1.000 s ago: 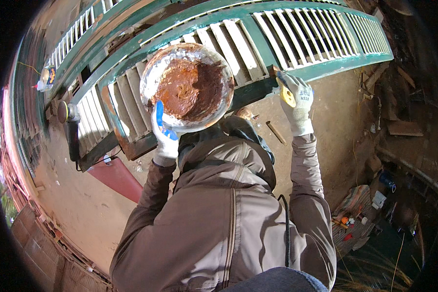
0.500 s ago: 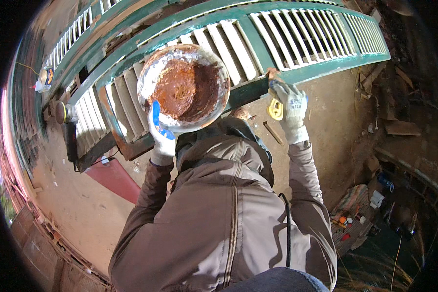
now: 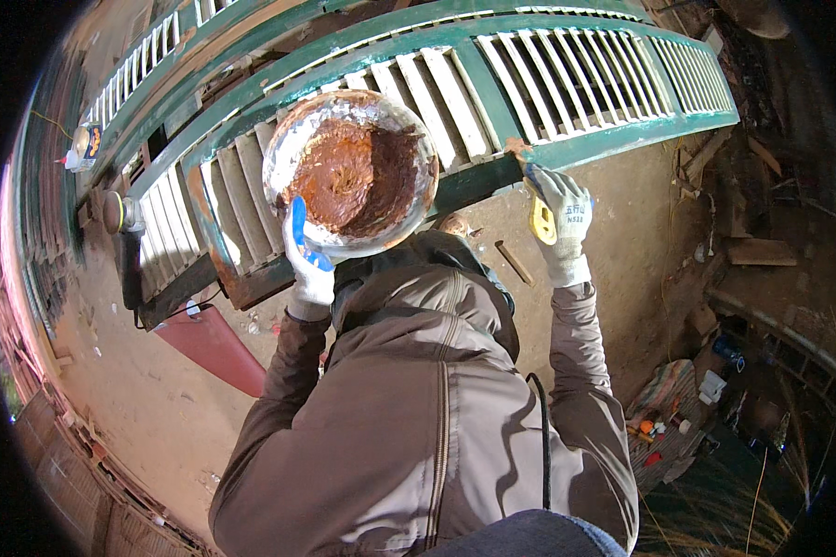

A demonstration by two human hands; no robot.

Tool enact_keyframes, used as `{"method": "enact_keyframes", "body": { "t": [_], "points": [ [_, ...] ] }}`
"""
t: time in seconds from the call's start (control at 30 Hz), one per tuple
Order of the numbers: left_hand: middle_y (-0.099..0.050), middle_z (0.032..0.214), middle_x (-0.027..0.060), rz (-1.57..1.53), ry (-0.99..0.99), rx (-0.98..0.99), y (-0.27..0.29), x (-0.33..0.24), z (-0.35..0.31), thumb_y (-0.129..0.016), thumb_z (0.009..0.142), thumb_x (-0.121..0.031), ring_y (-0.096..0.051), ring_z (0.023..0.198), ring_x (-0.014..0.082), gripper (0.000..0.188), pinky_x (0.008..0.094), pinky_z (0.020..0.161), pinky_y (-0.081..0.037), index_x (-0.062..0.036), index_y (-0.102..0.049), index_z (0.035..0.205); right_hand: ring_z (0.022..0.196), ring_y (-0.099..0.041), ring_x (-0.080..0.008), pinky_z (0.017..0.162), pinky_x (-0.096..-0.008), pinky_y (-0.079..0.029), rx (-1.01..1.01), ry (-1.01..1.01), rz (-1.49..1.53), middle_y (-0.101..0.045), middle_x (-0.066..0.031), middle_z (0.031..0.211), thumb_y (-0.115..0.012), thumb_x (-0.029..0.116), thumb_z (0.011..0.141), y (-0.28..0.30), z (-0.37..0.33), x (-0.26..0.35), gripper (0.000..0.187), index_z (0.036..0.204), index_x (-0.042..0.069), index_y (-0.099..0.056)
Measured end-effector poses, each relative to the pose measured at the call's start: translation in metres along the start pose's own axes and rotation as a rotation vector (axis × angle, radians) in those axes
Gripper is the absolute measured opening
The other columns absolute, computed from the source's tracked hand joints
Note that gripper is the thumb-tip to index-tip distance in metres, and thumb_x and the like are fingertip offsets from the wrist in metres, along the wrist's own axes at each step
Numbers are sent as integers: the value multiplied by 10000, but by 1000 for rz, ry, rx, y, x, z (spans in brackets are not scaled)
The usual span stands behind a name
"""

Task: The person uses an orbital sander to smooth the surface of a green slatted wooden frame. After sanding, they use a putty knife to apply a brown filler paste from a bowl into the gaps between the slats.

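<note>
My left hand (image 3: 309,274), in a white glove with blue on the thumb and palm, holds a round basin (image 3: 283,153) by its near left rim. Thick reddish-brown paste (image 3: 339,176) lies in the basin, and its walls are smeared white. My right hand (image 3: 564,206), in a light glove, is closed round a yellow-handled tool (image 3: 542,223). The tool's brown-coated head meets the green frame of a slatted panel (image 3: 613,139); I cannot tell whether it is a brush or a scraper.
More green frames with white slats (image 3: 130,93) stand behind. A black power tool (image 3: 128,255) with a round disc leans at left, by a red board (image 3: 212,348). A can (image 3: 85,144) is at far left. Wood scraps (image 3: 760,252) and small items on a mat (image 3: 664,418) lie at right.
My right hand and the tool have shifted slightly right and down, the handle now more upright. My left hand still holds the basin in nearly the same place.
</note>
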State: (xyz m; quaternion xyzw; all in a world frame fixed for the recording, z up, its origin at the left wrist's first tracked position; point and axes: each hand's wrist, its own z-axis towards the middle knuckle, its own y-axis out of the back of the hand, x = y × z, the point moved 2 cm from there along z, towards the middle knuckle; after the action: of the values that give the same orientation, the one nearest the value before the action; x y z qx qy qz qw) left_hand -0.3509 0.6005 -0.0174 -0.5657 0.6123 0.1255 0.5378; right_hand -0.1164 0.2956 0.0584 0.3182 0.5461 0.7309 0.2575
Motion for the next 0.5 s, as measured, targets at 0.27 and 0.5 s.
{"method": "enact_keyframes", "body": {
  "t": [0.27,0.5],
  "points": [
    [-455,1562,83,103,-69,59,4,3,2,-400,1068,-398,-412,1449,286,524,502,1214,-314,-101,-495,1489,1024,-693,-213,824,-374,-506,67,77,-118,-739,-32,1170,-743,258,886,-13,-8,-7,337,1205,156,-711],
    [-453,1567,84,101,-88,37,19,13,13,-402,1058,-402,-418,1444,303,529,517,1203,-332,-101,-510,1479,851,-721,-161,672,-303,-608,-217,-887,1322,-714,-69,1067,-747,168,937,-30,-16,-32,327,1212,12,-662]
  ]
}}
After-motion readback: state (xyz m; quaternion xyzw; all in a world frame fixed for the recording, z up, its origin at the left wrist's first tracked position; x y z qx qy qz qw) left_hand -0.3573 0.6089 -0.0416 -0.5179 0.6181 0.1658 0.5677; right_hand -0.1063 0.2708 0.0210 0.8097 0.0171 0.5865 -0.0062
